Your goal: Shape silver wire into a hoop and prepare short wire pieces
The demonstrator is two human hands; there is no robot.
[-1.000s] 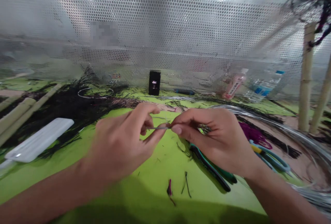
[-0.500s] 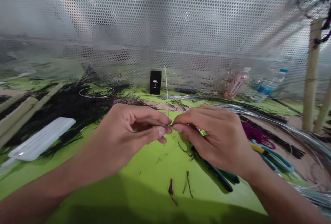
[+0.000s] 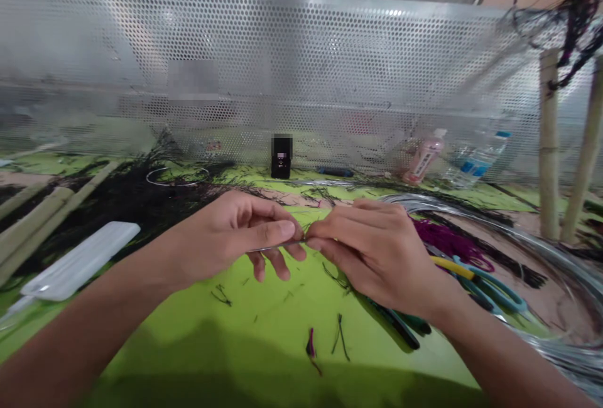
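My left hand (image 3: 257, 232) and my right hand (image 3: 367, 245) meet fingertip to fingertip above the green work surface. Between them runs a thin dark wire (image 3: 277, 245), nearly level. My left thumb and forefinger close on it, while the other left fingers hang loosely apart below. My right thumb and forefinger pinch its right-hand end; the remaining right fingers are curled, and whatever lies inside them is hidden. Under the right hand lies a dark-handled tool with green parts (image 3: 400, 326), its head covered. Short thread scraps (image 3: 340, 336) rest in front of the hands.
At right lie a coil of silvery wire (image 3: 527, 226), purple cord (image 3: 452, 241) and blue-handled scissors (image 3: 504, 292). Two bottles (image 3: 426, 157) and a black phone-like object (image 3: 281, 166) stand before the perforated metal screen (image 3: 292, 50). Black strands (image 3: 127, 207) and a white case (image 3: 85, 260) lie left.
The pale strand that stood upright from my fingertips no longer shows there; a wire now runs level below my left thumb. My lower left fingers have spread. The view has shifted slightly.
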